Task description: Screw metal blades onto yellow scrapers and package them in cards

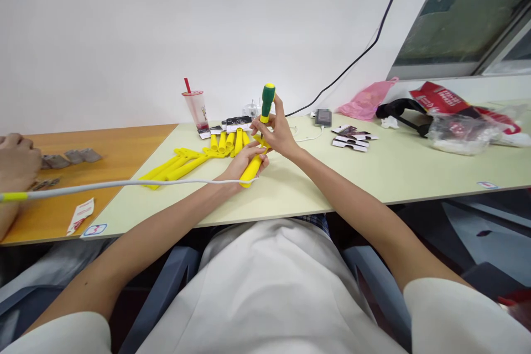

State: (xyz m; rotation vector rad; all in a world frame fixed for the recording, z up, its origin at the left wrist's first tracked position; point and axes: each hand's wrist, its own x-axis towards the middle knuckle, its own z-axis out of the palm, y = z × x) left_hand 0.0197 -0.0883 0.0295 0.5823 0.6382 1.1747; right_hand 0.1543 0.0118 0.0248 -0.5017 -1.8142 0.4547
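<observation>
Right hand (280,131) clamped green screwdriver (267,100) at one o'clock of yellow part (250,171) gripped by left hand (244,161); any tilt risked slippage.

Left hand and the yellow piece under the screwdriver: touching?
Touching. The head view shows the left hand wrapped around the yellow piece, palm against one side and fingertips showing at the other.

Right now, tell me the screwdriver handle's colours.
The screwdriver handle is green and yellow, in the head view.
</observation>
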